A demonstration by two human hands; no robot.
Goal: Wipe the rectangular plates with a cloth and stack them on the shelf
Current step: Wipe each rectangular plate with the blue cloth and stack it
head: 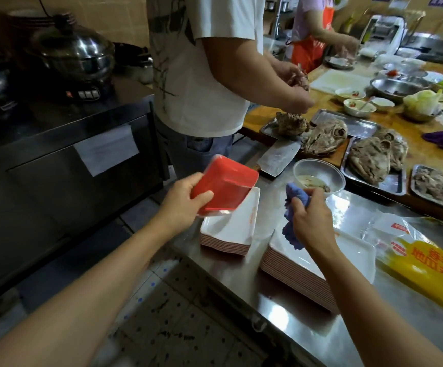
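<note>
My left hand (185,201) grips a rectangular plate (228,184) by its near end, red underside up, tilted over the left stack. My right hand (309,218) holds a crumpled blue cloth (293,207), a short way right of that plate and apart from it. Two stacks of white rectangular plates with red undersides stand on the steel counter: the left stack (231,229) under the held plate, the right stack (302,274) under my right forearm.
A person in a white shirt (201,75) stands close behind the counter, beside a cleaver (278,157) and a clear bowl (318,176). Metal trays of cooked meat (371,160) lie to the right. A yellow plastic bag (421,266) lies near the right stack. Pots (74,54) sit on a dark cabinet at left.
</note>
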